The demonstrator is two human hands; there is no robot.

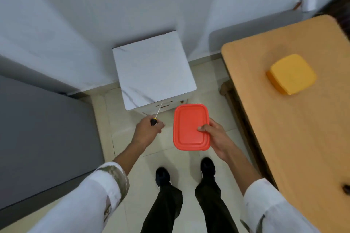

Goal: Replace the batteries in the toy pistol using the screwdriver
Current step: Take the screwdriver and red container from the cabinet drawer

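Left grip (146, 131) clenches round the screwdriver (153, 121) at frame centre; right grip (215, 137) grasps the red container (187, 123); a yellow box (291, 73) sits on the bench (269, 128) at right

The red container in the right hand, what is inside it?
Nothing inside shows: the red container is seen from above, and its opaque lid covers the contents. On top, only the thumb of the right hand rests.

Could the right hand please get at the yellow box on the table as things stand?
Probably not to grasp it: the right hand grips the red box, though nothing stands between it and the yellow box.
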